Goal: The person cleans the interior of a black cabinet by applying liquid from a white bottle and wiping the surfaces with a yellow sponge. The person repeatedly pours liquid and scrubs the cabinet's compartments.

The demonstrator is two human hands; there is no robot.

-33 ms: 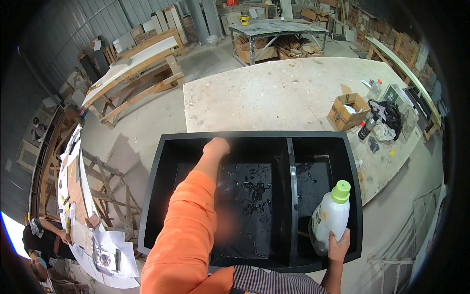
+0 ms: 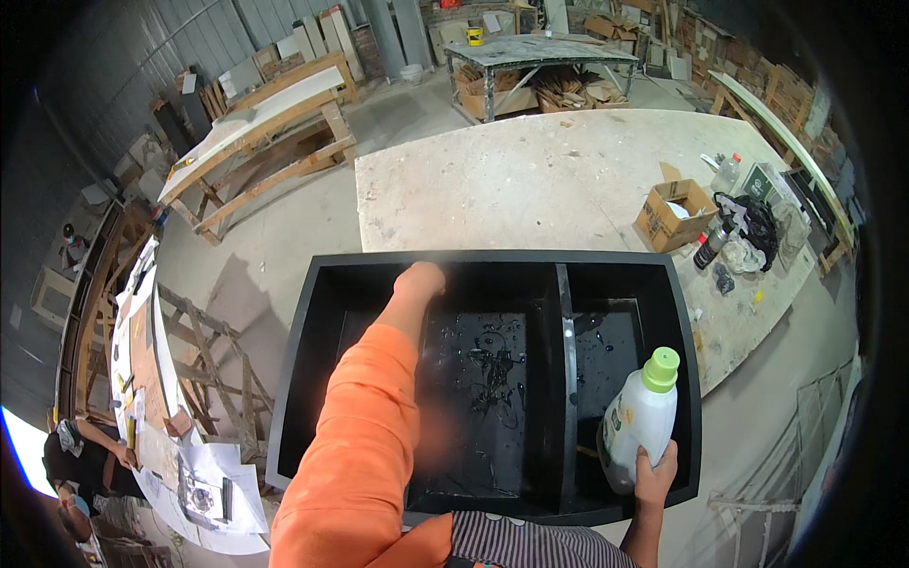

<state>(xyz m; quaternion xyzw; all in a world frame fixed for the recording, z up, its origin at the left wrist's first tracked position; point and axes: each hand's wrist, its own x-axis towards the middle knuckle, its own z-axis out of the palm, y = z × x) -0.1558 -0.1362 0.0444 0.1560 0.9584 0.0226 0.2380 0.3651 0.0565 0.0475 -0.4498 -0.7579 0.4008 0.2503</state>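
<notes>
A black double-bowl sink [image 2: 294, 379] with a dividing wall lies before me. My left hand [image 2: 419, 280], at the end of an orange sleeve, is closed against the far inner wall of the larger left bowl. Whatever its fingers hold, if anything, is hidden. My right hand [image 2: 655, 471] grips a white bottle [image 2: 636, 417] with a green cap near its lower part. The bottle leans slightly over the smaller right bowl, cap up. Wet drops and streaks [image 2: 492, 364] show on the left bowl's floor, and a few drops on the right one's.
A pale worktable [image 2: 492, 189] extends beyond the sink. On its right are a cardboard box [image 2: 674, 216], a dark spray can [image 2: 710, 248] and plastic bags [image 2: 748, 222]. At the lower left, a person [image 2: 85, 464] works at a bench with paper sheets [image 2: 222, 492].
</notes>
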